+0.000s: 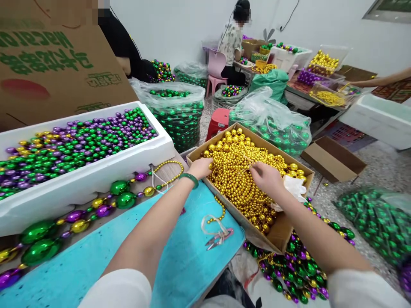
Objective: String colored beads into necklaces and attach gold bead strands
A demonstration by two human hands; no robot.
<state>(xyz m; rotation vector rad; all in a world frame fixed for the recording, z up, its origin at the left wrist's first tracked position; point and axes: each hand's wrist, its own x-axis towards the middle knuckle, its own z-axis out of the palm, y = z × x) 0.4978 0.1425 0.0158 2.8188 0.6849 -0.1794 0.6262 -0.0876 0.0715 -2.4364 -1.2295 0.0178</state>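
Note:
Both hands are over a cardboard box (257,241) filled with gold beads (237,171). My left hand (202,168), with a green bangle at the wrist, is at the box's left edge, fingers curled; what they hold, if anything, is hidden. My right hand (265,175) is closed in a pinch above the middle of the beads, by a thin pale thread that is hard to make out. White tissue (293,188) lies by the right wrist. On the blue mat (180,239) rest small snips (219,238) beside a loop of pale cord and a short gold bead string.
A white foam box (160,149) of purple, green and gold beads stands at the left, large bead strands (78,226) along its front. Bead garlands (298,269) hang or lie below the box. Bags of green beads (269,124), a red stool (219,119) and people are beyond.

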